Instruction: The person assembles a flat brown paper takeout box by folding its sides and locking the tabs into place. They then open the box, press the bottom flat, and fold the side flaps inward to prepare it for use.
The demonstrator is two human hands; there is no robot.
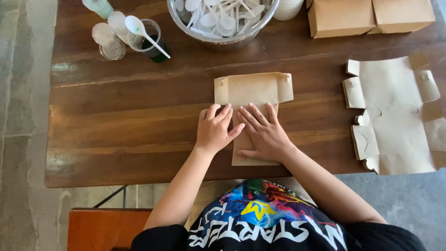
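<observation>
I look down on a dark wooden table (116, 130). At its far left stand small clear cups (109, 39), one holding a white spoon (144, 32) and dark green liquid. Beside them, at the far edge, a steel bowl (223, 41) is full of white plastic spoons. Right of it sit two closed brown boxes (371, 16), plain and square-cornered. Near the right edge lies a stack of flat unfolded brown blanks (399, 116), tabs spread out.

In the middle, just before me, lies a brown box blank (253, 88), partly folded, its upper flaps turned in and its lower panel reaching toward the near table edge.

My left hand (214, 130) rests on the blank's left side, fingers loosely curled, tips pressing the cardboard. My right hand (264, 134) lies flat on the lower panel, fingers spread wide and pointing away from me. The two hands touch at the fold. Neither grips anything; both press down.
</observation>
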